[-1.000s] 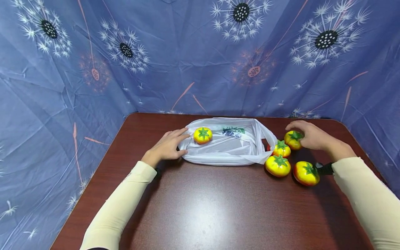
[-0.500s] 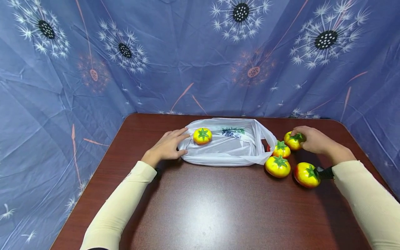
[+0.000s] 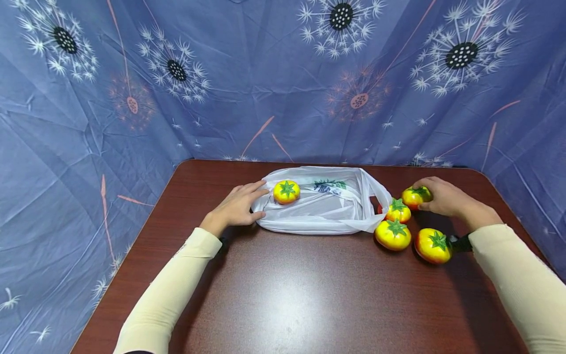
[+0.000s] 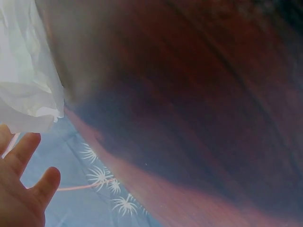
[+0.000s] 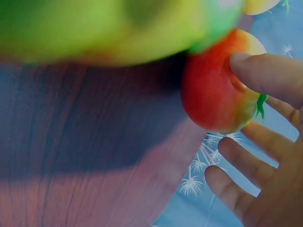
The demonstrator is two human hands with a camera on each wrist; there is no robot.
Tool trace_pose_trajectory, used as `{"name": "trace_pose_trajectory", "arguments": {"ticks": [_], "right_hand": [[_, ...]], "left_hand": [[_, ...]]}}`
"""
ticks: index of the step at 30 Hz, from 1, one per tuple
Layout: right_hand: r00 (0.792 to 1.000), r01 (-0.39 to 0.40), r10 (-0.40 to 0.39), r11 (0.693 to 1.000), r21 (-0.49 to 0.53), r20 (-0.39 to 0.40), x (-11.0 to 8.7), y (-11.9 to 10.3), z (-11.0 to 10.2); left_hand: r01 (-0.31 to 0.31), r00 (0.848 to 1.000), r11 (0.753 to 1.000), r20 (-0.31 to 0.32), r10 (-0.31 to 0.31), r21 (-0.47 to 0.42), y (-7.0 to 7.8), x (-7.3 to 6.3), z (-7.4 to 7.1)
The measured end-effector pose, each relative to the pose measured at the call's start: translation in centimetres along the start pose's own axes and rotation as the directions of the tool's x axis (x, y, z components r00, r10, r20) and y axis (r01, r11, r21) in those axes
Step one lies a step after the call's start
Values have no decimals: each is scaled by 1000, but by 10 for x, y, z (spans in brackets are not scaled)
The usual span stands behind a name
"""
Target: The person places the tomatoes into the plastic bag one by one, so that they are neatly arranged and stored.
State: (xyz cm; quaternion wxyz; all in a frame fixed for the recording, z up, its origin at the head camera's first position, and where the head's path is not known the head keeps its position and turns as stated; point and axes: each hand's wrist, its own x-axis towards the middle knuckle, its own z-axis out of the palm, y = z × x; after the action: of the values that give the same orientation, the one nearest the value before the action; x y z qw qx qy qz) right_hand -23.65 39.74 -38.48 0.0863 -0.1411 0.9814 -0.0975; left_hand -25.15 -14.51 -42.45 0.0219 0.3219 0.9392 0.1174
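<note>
My left hand [image 3: 237, 205] lies with spread fingers at the left edge of a white plastic bag [image 3: 318, 223], which is spread on its side on the table. On the bag's left part sits one yellow-red tomato [image 3: 286, 192] with a green star-shaped top. At the far right my right hand [image 3: 448, 197] pinches another tomato [image 3: 414, 198] between thumb and fingers. Its red underside shows in the right wrist view, where the thumb presses on the tomato [image 5: 213, 90]. The left wrist view has the fingers of my left hand [image 4: 19, 189] just under the bag's edge [image 4: 28, 104].
Two tomatoes sit by the bag's handles: one tomato [image 3: 398, 212] overlapped by a handle, and a nearer tomato [image 3: 393, 236]. Another tomato [image 3: 433, 246] is beside my right wrist. A blue dandelion-patterned cloth [image 3: 283, 98] hangs behind the brown table [image 3: 283, 285].
My right hand has come down onto the far right tomato and now grips it. That tomato has tipped slightly. My left hand and the bag have kept their places.
</note>
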Motion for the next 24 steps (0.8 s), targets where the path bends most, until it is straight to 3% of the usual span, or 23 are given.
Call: {"name": "trace_pose_trajectory", "arguments": {"ticks": [9,24], "right_hand": [[997,-61,59,998,32,52,0,-1,0],[998,-37,37,999,-2,41,3,-6,1]], "left_hand": [[-5,1000,1000,-9,5,8,2,1,1],[-5,1000,1000,-7,5,18,2,0,0]]}}
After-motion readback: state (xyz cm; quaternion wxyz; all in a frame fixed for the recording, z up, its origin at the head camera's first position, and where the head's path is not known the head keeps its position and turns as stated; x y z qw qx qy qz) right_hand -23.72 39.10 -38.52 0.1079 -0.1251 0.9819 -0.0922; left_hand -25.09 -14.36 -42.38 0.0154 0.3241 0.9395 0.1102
